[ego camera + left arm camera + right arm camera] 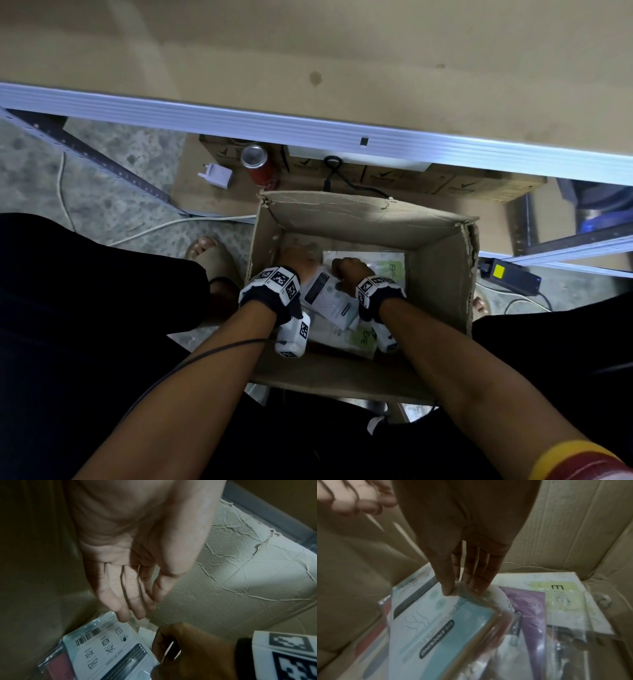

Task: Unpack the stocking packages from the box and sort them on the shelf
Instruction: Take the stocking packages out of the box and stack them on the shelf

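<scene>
Head view: two hands (right hand [347, 274] pinching one package [329, 299]) inside one box [442, 267].

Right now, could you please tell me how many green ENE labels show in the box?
2: the far ENE package beside the right hand, the near ENE package by the box front wall. Others may be hidden.

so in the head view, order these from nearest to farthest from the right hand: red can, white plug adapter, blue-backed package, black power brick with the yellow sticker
1. blue-backed package: pinched by the right hand, inside the box.
2. black power brick: on the floor, right of the box.
3. red can: beyond the box's far left corner.
4. white plug adapter: just left of the can.
</scene>
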`<state>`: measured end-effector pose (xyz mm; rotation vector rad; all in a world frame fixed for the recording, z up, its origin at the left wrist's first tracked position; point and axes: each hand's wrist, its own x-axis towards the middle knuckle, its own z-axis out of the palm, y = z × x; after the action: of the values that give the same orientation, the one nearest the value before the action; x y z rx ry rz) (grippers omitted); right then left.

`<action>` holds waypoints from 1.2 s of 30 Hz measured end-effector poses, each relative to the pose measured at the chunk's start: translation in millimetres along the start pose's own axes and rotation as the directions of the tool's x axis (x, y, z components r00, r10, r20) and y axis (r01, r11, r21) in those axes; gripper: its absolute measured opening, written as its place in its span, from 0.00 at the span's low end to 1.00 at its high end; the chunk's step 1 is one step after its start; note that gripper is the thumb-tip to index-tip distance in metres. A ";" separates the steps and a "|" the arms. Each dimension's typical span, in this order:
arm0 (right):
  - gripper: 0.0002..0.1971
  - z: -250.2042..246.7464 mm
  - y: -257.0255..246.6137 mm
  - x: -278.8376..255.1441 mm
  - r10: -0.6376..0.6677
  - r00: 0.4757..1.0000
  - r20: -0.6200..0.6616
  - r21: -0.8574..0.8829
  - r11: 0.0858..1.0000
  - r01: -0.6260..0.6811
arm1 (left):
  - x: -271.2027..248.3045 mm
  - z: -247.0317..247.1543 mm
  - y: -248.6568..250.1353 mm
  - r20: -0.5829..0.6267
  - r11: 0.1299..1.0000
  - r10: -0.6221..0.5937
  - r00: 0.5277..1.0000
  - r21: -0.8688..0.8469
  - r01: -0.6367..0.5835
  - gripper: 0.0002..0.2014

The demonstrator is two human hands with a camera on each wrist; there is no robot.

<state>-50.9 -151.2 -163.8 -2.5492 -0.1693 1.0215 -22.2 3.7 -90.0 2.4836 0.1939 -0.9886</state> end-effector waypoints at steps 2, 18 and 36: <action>0.15 0.0 0.3 -1.5 -0.014 1.000 0.000 0.006 1.000 0.014 | -0.2 0.0 2.2 0.026 1.000 -0.015 1.000 -0.024 0.016 0.15; 0.16 2.7 0.9 -7.7 0.043 0.998 0.049 0.055 0.997 -0.046 | 2.2 5.2 -2.9 0.082 0.991 -0.075 0.994 -0.107 0.084 0.16; 0.17 -15.3 31.6 -27.7 0.199 0.979 0.039 0.215 0.955 -0.202 | 17.7 26.1 -5.5 0.099 0.991 -0.094 0.991 0.107 0.084 0.18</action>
<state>-61.5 -191.8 -148.6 -2.3928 0.1919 1.0711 -27.0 -4.2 -120.7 2.5263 0.2276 -1.1896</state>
